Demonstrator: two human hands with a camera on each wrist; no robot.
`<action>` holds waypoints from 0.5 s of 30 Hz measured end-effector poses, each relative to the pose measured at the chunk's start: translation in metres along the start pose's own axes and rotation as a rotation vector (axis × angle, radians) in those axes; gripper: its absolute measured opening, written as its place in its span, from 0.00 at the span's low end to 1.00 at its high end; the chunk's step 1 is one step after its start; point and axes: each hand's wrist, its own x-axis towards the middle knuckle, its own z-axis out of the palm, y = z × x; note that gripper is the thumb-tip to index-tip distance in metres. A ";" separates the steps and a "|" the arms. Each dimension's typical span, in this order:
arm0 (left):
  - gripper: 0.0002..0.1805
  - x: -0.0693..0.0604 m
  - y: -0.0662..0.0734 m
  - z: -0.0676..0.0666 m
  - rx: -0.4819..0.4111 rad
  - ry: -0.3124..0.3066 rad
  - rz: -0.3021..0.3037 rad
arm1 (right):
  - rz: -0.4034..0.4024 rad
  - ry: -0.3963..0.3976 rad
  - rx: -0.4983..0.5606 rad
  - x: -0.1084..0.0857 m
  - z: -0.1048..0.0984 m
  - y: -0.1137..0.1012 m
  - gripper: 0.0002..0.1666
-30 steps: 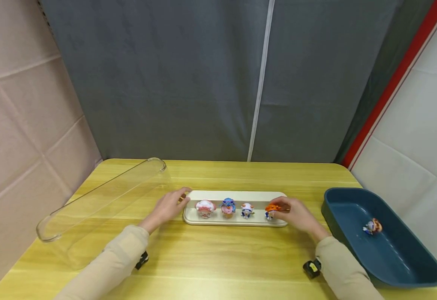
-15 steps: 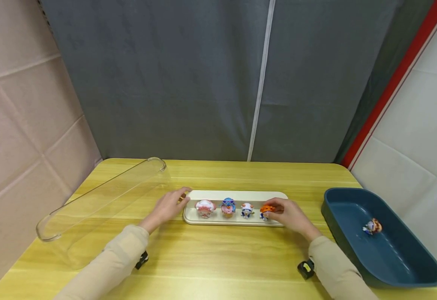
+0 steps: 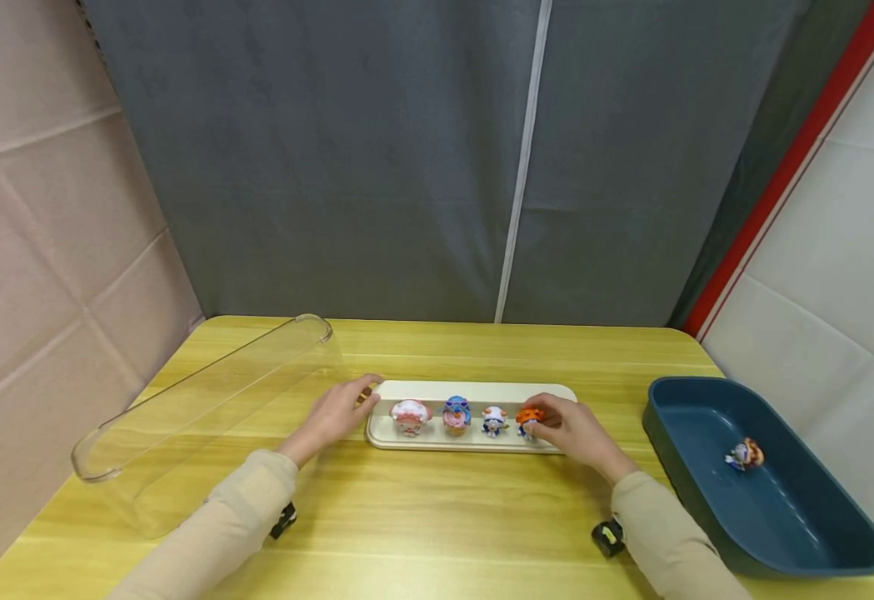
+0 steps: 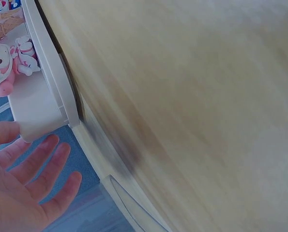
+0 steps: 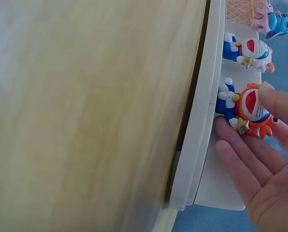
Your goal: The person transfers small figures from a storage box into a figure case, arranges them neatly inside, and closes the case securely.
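A long cream tray [image 3: 437,388] holds a row of small figurines. My right hand [image 3: 579,432] pinches the figurine with an orange crab hood [image 5: 250,104] by its head, thumb in front, at the row's right end. That figurine stands upright beside a blue-and-white figurine with a white hood [image 3: 493,422]. Further left are a blue figurine on an ice-cream cone [image 3: 456,415] and a pink-and-white figurine [image 3: 411,417]. My left hand [image 3: 337,410] touches the tray's left end with thumb and forefinger, its other fingers extended in the left wrist view.
A long clear plastic cover [image 3: 204,408] lies slantwise on the wooden table [image 3: 437,525] at left. A deep dark-blue bin [image 3: 706,500] stands at right, with one figurine [image 3: 745,454] lying inside. A grey curtain [image 3: 332,167] hangs behind the table.
My right hand has moved left along the tray with the orange-hooded figurine, closer to the white-hooded one. My left hand has stayed at the tray's left end.
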 end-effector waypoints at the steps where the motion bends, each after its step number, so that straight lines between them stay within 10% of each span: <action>1: 0.16 0.000 0.000 0.000 0.001 0.002 0.003 | 0.015 0.001 0.000 0.000 0.000 0.000 0.15; 15: 0.16 0.000 0.001 -0.001 -0.001 0.004 -0.002 | 0.109 0.010 0.037 0.002 0.001 -0.002 0.15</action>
